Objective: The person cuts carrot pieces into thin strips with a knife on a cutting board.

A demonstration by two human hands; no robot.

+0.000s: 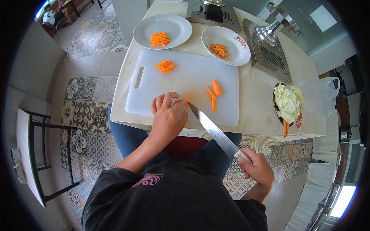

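My right hand (257, 168) is wrapped round the pale handle of a kitchen knife (214, 130). Its blade slants up and left, with the tip at a thin carrot slice (188, 97) on the white cutting board (189, 73). My left hand (169, 115) has its fingers bent over the board, the thumb and forefinger closed at that slice. Farther up the board lies a small pile of carrot strips (166, 66). Right of the blade tip are a carrot chunk (217, 88) and a few carrot sticks (213, 103).
Behind the board stand a plate (181, 29) with carrot strips and a flowered plate (241, 52) with carrot peelings. Two portable stoves (269, 57) and a phone (214, 13) sit beyond. Cabbage (288, 101) in a bowl and a plastic bag (322, 94) lie right. A person sits far left.
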